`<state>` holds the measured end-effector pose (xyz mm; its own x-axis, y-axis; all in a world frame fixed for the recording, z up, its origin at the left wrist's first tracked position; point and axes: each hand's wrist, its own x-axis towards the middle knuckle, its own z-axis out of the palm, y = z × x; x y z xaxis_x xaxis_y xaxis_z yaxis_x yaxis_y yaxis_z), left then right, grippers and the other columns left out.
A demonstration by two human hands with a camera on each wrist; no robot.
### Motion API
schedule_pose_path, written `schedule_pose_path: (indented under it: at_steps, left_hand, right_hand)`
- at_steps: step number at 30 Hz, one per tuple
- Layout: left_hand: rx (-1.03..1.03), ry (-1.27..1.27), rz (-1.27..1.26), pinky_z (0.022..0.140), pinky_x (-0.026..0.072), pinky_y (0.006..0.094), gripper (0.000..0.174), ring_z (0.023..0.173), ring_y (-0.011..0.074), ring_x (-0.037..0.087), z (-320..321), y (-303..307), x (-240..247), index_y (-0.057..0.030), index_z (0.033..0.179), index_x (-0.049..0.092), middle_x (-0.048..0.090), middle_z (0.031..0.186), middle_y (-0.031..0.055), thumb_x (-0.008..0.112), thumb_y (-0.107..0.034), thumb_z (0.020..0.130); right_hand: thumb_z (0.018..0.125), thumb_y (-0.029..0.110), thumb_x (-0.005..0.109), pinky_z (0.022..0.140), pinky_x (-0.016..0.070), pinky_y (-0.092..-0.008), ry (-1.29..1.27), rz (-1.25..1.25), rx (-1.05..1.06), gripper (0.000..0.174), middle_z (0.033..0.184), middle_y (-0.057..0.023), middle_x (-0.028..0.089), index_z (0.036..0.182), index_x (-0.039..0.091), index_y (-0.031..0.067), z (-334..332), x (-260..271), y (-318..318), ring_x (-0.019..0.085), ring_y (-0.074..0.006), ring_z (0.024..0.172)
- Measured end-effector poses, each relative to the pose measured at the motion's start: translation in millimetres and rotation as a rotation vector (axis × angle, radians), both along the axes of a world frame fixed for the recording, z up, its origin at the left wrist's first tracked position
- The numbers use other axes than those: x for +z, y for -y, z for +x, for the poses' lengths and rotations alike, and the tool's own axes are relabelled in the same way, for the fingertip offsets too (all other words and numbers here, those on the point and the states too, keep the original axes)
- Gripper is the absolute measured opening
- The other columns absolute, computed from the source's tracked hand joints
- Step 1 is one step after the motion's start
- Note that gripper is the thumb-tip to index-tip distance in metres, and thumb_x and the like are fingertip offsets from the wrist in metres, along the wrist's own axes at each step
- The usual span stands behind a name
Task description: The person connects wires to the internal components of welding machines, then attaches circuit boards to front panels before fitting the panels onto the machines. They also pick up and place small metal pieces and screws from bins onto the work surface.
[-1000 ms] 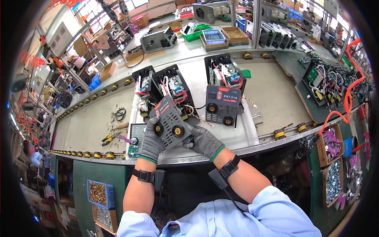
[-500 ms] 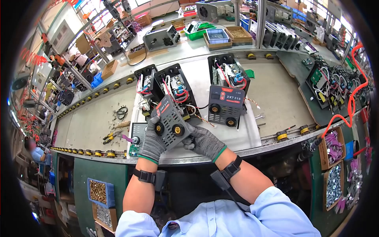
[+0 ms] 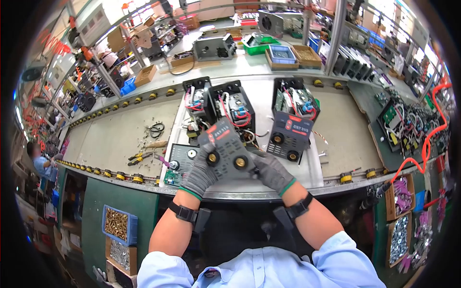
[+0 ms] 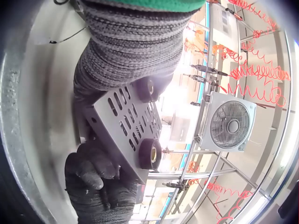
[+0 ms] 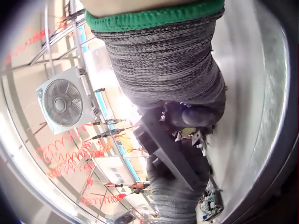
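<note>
A dark grey front panel [image 3: 225,150] with vent slots, two round brass-cored sockets and a red label stands tilted between the gloved hands. My left hand [image 3: 199,173] grips its left edge, thumb on the front face. At the panel's right edge my right hand [image 3: 274,173] holds it with curled fingers, partly hidden behind it. Those fingers [image 4: 96,165] show under the panel in the left wrist view. Just behind is an open welder housing [image 3: 233,108] with red and white wires. A second front panel [image 3: 290,134] leans at another open housing [image 3: 295,98] to the right.
A third open housing [image 3: 197,98] stands at the left. A circuit board [image 3: 173,178] lies beside my left hand. Yellow-handled pliers [image 3: 140,157] and a black cable [image 3: 156,129] lie farther left. Roller rails [image 3: 122,176] edge the bench. An orange coiled hose [image 3: 425,149] hangs at right.
The head view has swung, so the bench and parts sit further right in it. Both hands keep hold of the panel. My right hand has shifted outward to the panel's right edge.
</note>
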<state>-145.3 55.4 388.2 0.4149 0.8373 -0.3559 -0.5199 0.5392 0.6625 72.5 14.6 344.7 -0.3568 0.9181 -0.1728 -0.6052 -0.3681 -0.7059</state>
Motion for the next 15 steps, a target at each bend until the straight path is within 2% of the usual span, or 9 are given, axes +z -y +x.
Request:
schedule_pose_path:
  at_steps: [2,4,6,8,9,10,12,13,15]
  left_hand:
    - [-0.045,0.019,0.261,0.103,0.0526,0.0467,0.07,0.115,0.0298,0.065,-1.2,4.0,-13.1,-0.0062,0.137,0.054,0.065,0.128,0.0116,0.078,-0.038,0.079]
    - [-0.104,-0.175,0.547,0.105,0.0499,0.038,0.07,0.118,0.0204,0.063,-6.4,16.5,4.9,-0.0057,0.139,0.054,0.065,0.13,0.0081,0.082,-0.031,0.081]
    - [-0.159,-0.464,0.607,0.103,0.0498,0.0348,0.065,0.117,0.0164,0.062,-17.9,15.3,-10.0,-0.0049,0.137,0.057,0.067,0.127,0.0075,0.084,-0.03,0.083]
    - [-0.253,-0.582,0.567,0.101,0.0497,0.0326,0.057,0.114,0.0143,0.062,-16.6,19.1,5.4,-0.0045,0.134,0.061,0.069,0.122,0.0073,0.082,-0.029,0.087]
    - [-0.265,-0.55,0.568,0.101,0.0496,0.0315,0.048,0.111,0.0142,0.063,-17.1,18.4,7.1,-0.0054,0.133,0.062,0.07,0.119,0.0063,0.077,-0.024,0.092]
    - [-0.279,-0.516,0.599,0.1,0.0496,0.0317,0.048,0.111,0.0144,0.064,-18.4,18.5,12.8,-0.0067,0.132,0.063,0.071,0.117,0.0075,0.076,-0.031,0.092]
    - [-0.418,-0.92,0.692,0.098,0.0506,0.0329,0.049,0.108,0.0143,0.065,-26.5,15.7,37.4,-0.0073,0.131,0.064,0.072,0.113,0.0091,0.073,-0.039,0.094]
    - [-0.589,-1.088,0.65,0.093,0.0525,0.0355,0.049,0.103,0.0163,0.067,-32.5,9.7,48.3,-0.0071,0.13,0.064,0.073,0.109,0.0108,0.07,-0.041,0.095]
    - [-0.647,-1.23,0.724,0.089,0.0533,0.0359,0.045,0.098,0.0187,0.068,-50.8,3.3,95.6,-0.0069,0.127,0.066,0.073,0.106,0.0117,0.07,-0.038,0.095]
  right_hand:
    - [0.097,0.031,0.068,0.062,0.049,-0.0266,0.428,0.04,-0.184,0.035,0.086,-0.0035,0.068,0.118,0.066,0.0028,13.6,15.8,4.9,0.06,-0.0096,0.073]
    - [0.097,0.03,0.066,0.057,0.0407,-0.0206,0.777,0.269,-0.253,0.033,0.086,0.0028,0.063,0.117,0.069,0.0039,23.4,29.8,9.9,0.053,-0.0047,0.069]
    - [0.092,0.021,0.07,0.061,0.0424,-0.0229,0.932,0.625,-0.467,0.031,0.088,-0.0006,0.062,0.117,0.069,0.0018,18.3,36.2,6.2,0.049,-0.0045,0.069]
    - [0.085,0.014,0.076,0.063,0.0458,-0.0242,1.198,0.833,-0.438,0.035,0.091,-0.0024,0.06,0.119,0.069,0.0054,11.7,79.7,9.7,0.052,-0.0054,0.071]
    - [0.081,0.009,0.076,0.072,0.054,-0.0326,1.234,0.826,-0.346,0.045,0.101,-0.0107,0.063,0.125,0.066,0.0087,10.0,91.7,6.7,0.063,-0.0193,0.077]
    - [0.081,0.009,0.076,0.072,0.054,-0.0326,1.23,0.839,-0.342,0.045,0.101,-0.0107,0.063,0.125,0.066,0.0087,7.7,100.0,1.1,0.063,-0.0193,0.077]
    - [0.08,0.01,0.078,0.071,0.0549,-0.0356,1.316,0.928,-0.233,0.044,0.103,-0.0131,0.064,0.123,0.067,0.0095,5.4,108.6,-13.0,0.065,-0.0233,0.078]
    - [0.079,0.009,0.078,0.07,0.0557,-0.0383,1.334,1.023,-0.261,0.042,0.1,-0.0148,0.065,0.12,0.068,0.0097,8.2,106.6,-21.1,0.067,-0.0281,0.079]
    - [0.08,0.008,0.078,0.069,0.0559,-0.0389,1.35,1.098,-0.255,0.04,0.099,-0.0153,0.065,0.118,0.068,0.0091,12.5,99.9,-28.7,0.068,-0.0297,0.08]
